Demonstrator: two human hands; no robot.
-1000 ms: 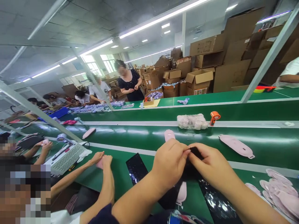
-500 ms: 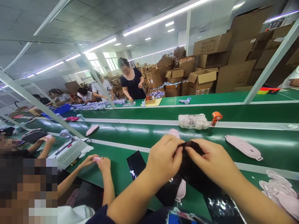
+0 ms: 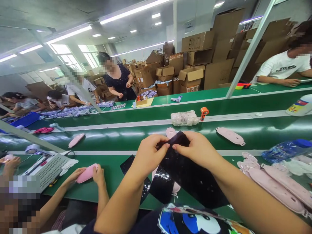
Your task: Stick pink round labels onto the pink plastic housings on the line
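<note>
Glossy black plastic sheet (image 3: pixel 192 178), pinched narrowly by the left hand (image 3: pixel 151 154) and right hand (image 3: pixel 193 149) above the green conveyor belt (image 3: pixel 109 159), could slip if either pinch loosens.

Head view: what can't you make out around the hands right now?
- Head view, black glossy sheet: the left hand and right hand cover the part they pinch.
- Head view, pink pad: mostly hidden under the sheet, so its shape is unclear.
- Head view, white container: cut off by the right edge; label too small to read.
</note>
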